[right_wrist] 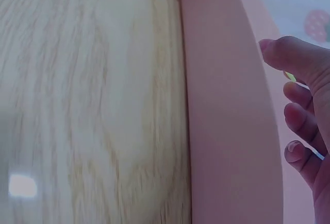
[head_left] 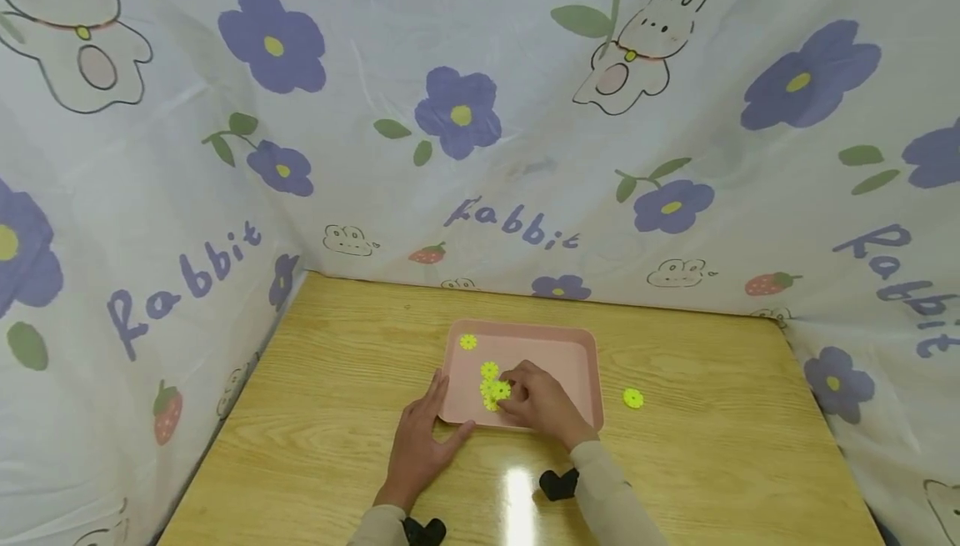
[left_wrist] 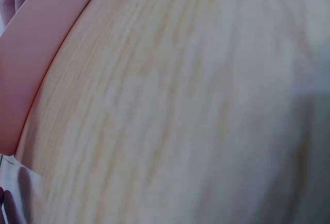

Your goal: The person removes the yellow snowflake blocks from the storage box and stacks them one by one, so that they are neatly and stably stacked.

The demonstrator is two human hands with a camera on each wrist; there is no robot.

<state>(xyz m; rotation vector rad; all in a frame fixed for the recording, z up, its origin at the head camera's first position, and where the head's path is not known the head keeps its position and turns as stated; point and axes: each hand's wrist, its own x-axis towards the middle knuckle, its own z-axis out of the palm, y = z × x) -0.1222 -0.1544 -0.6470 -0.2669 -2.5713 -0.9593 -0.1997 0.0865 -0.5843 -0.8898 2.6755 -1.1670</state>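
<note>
Head cam high, fwd/down — wrist cams low, v. close — both catch tray wall.

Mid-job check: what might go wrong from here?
The yellow flower at the fingertips of the right hand may slip or drag the bunched flowers beside it. The pink tray could shift if the left hand leaves its edge. The lone flower on the table, right of the tray, might be overlooked.

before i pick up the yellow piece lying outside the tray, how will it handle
The yellow piece looks small and flat, so it is probably light and unlikely to roll. The table has a glossy reflection, so the piece may slide if pushed.
</note>
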